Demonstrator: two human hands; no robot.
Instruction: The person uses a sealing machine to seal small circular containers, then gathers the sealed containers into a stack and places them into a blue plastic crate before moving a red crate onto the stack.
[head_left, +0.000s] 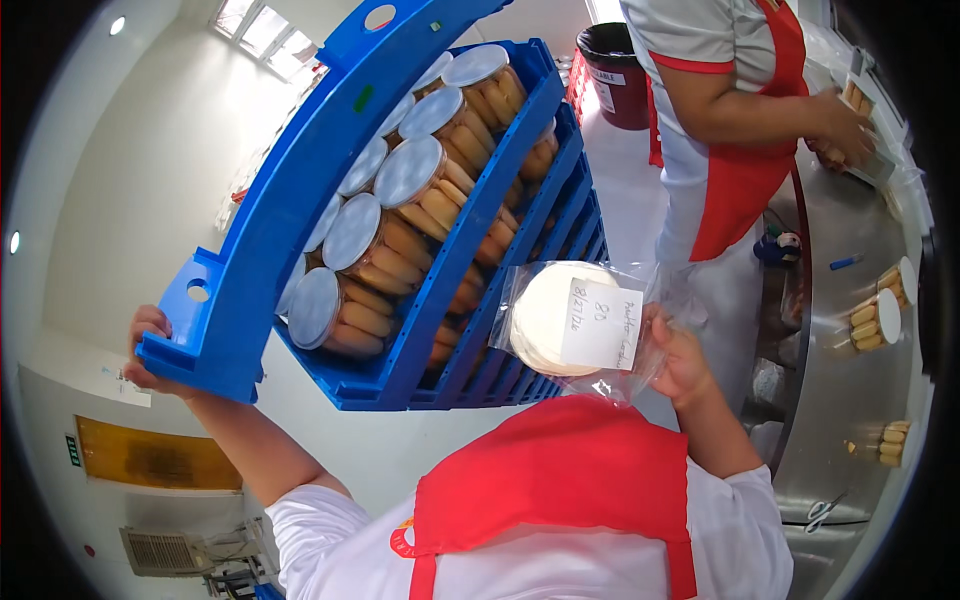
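My left hand (154, 352) grips the corner of a blue plastic crate (292, 157), which is raised at the top of a stack of blue crates (442, 274). Clear jars with pale lids (409, 171), packed with finger-shaped biscuits, stand in the crate below it. In my right hand (679, 356) is a clear plastic bag (619, 386) of thin, round, cream-coloured discs (536, 319). A white paper note (602, 324) with handwriting lies on the discs. The bag is in front of the stack's right side. The inside of the raised crate is hidden.
A co-worker in a red apron (739, 180) handles biscuits at a steel counter (832, 330) on the right. Jars of biscuits (874, 322), a blue pen-like tool (846, 262) and scissors (821, 511) are on that counter. A dark red bin (621, 94) stands beyond the stack.
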